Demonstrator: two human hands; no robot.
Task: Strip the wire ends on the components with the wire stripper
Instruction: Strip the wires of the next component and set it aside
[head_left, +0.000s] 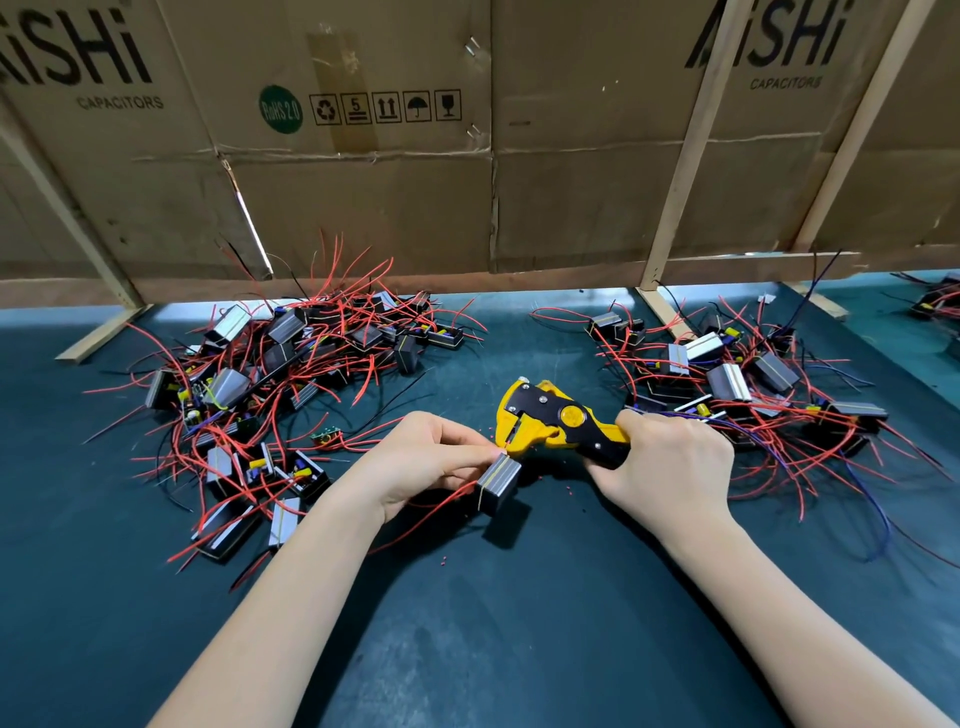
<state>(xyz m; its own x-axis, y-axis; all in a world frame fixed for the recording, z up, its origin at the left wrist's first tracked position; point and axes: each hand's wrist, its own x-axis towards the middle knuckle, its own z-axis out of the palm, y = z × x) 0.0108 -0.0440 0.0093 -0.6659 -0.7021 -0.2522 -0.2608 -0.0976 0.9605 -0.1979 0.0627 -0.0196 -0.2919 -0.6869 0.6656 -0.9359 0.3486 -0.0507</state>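
Head view, only one. Left hand (431, 457) at frame centre pinches a red wire (447, 496) right at the stripper's nose — fingers curled round it, grip closed on the wire. The component (498, 480) on that wire, a small grey block, hangs just below the fingertips, lifted off the tabletop (519, 623).

Right hand (670, 467), right of centre, is wrapped round the handles of the yellow-black wire stripper (556, 421) — grip closed on the tool. Its head points left, and the wire end sits at the mouth. How far the handles are squeezed, cannot tell.

Pile of components with red leads (291, 374) at centre left, a second pile (753, 384) at centre right, well apart. Which pile is finished, cannot tell. Small red bits of insulation (569, 488) lie on the tabletop below the tool. Cardboard panel (415, 156) fills the upper frame.

Handling, my read: the block is light and rigid, the lead thin and floppy. Pinch the wire close to the tool mouth so it feeds straight; holding the block alone would let the lead buckle. The joint where lead meets block is probably the weak point — pull along the wire, not sideways.
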